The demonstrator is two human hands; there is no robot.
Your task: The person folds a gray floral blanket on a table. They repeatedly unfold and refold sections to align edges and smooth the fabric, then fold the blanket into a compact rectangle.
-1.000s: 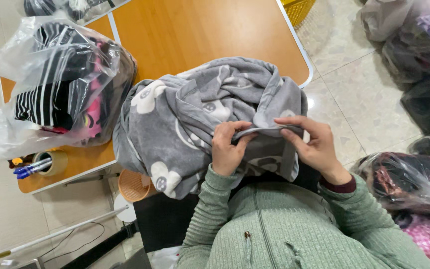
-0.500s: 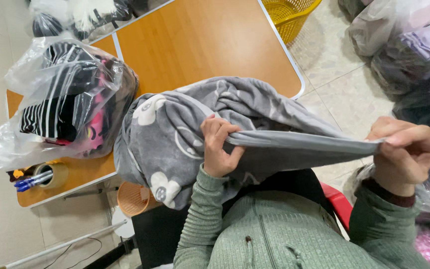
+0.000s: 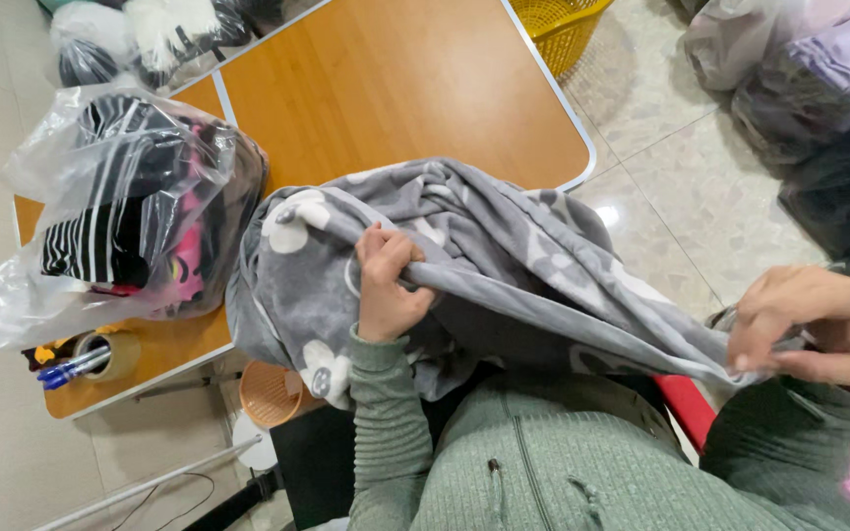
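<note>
Gripping a grey blanket (image 3: 504, 256), both hands (image 3: 391, 285) stretch it over an orange table (image 3: 395, 88) on tiled floor (image 3: 681, 167).

the person wears a sage-green ribbed knit top with a zip running down the front and a small dark zip pull. long sleeves of the same fine rib reach both wrists. the left hand (image 3: 391, 285) is bare, with no rings or glove. the right hand (image 3: 819, 324) is bare too, with a dark cuff edge under its sleeve.
</note>
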